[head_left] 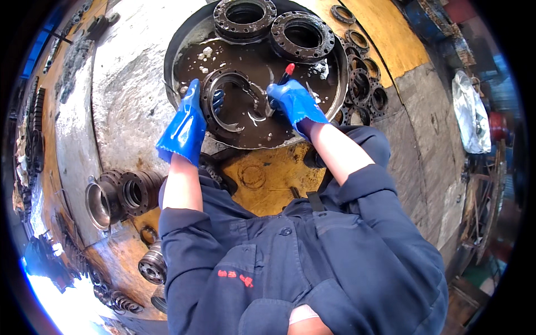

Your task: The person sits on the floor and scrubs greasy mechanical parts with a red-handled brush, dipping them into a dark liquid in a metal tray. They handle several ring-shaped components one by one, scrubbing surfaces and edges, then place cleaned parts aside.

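Ring [209, 114] clamped in the left hand [186, 127], that grip closed over its wall with blue-gloved fingers showing through the opening, and the right hand [296, 101] has its grip closed around a red-tipped tool [289, 71]! It's dark, glossy wet and tilted, pale suds [231, 128] streaking the lower inside edge, here at the near left of the round tub [171, 67] of murky liquid [251, 60].
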Tool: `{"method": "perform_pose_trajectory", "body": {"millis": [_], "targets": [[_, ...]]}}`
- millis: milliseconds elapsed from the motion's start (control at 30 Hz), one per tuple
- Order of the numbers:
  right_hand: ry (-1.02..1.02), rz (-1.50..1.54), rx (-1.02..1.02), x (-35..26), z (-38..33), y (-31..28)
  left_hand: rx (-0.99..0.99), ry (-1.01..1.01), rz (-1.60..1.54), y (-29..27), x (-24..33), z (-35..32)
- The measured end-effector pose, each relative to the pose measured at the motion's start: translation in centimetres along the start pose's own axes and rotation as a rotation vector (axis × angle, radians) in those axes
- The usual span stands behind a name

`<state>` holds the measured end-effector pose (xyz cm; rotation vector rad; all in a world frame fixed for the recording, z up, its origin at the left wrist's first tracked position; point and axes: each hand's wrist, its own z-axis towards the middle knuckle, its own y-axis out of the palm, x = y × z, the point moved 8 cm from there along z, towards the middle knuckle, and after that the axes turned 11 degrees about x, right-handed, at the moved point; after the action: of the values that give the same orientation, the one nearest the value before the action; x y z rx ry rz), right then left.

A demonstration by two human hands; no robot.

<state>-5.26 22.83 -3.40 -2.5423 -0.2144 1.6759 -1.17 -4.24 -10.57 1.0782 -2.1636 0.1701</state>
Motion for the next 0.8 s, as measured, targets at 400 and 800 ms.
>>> {"method": "perform_pose_trajectory", "body": {"millis": [400, 800], "targets": [[-0.552, -0.353, -0.170, -5.2, 1.6, 8.5, 0.052, 0.012, -0.066, -0.1, 0.1, 0.2], [-0.986, -0.503, -0.564, 0.7, -5.6, 5.4, -0.197, 0.260, 0.020, -1.4, 0.7, 6.5]]}}
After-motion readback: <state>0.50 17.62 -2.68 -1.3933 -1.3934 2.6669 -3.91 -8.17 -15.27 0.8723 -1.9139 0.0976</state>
